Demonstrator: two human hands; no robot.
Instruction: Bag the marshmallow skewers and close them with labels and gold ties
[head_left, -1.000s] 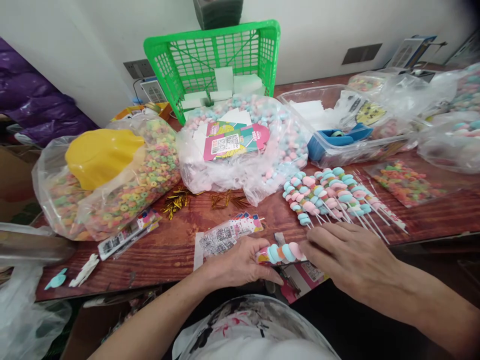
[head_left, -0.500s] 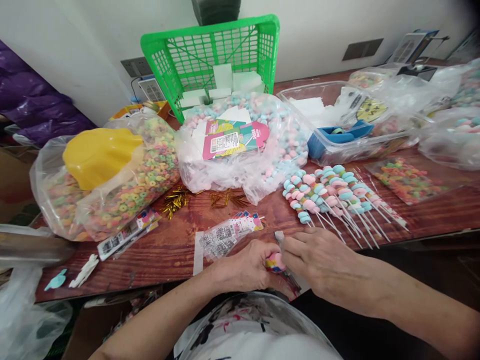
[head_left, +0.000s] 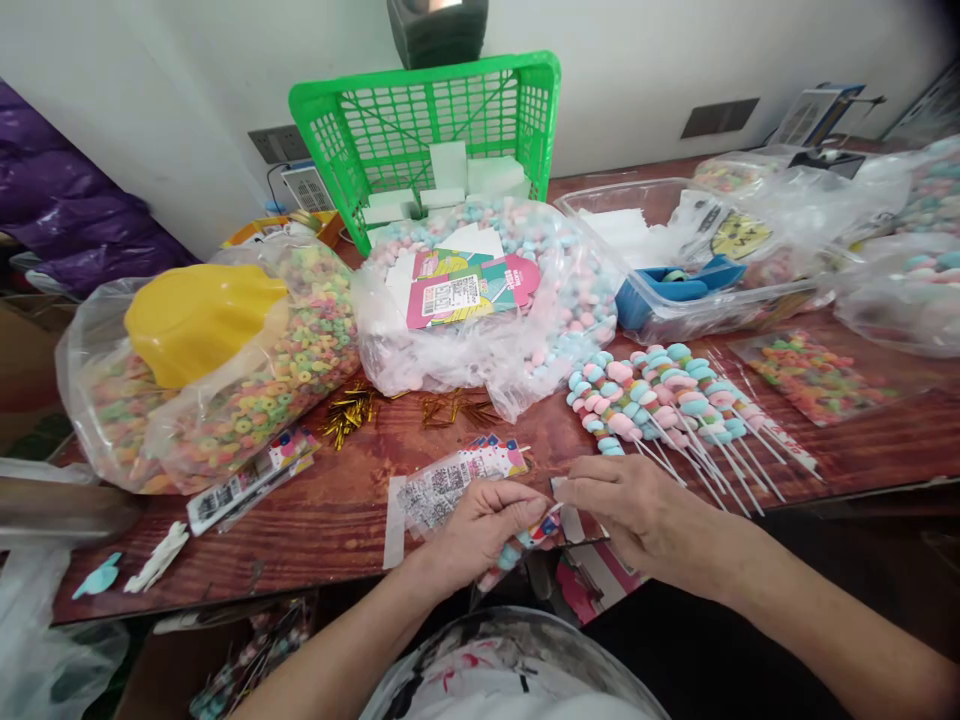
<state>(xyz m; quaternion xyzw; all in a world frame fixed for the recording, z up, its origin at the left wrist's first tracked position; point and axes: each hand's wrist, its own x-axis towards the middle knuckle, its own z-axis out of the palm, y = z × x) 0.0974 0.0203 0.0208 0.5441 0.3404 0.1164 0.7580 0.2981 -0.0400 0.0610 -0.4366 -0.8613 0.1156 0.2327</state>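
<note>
My left hand (head_left: 491,525) is closed around a wrapped candy skewer (head_left: 511,553) at the table's front edge, its pink and blue pieces showing below the fingers. Close beside it, my right hand (head_left: 626,510) pinches near the stick end of the wrapper. What exactly its fingertips hold is hard to see. Printed clear wrappers (head_left: 457,480) lie just beyond my left hand. To the right of them rests a pile of pink and blue candy skewers (head_left: 667,395), sticks toward me. Below my right hand is a pink card (head_left: 592,585).
A bag of ring candies (head_left: 300,350) with a yellow bowl (head_left: 202,320) is at left. A bag of pink and blue candies (head_left: 577,290) with cards stands before a green basket (head_left: 427,75). A clear tub (head_left: 705,305) is at right. Gold ties (head_left: 351,412) lie mid-table.
The wrapped skewer has turned, so its pink and blue pieces now show below my left hand. My hands have shifted around its stick end, and the pink card has come into view.
</note>
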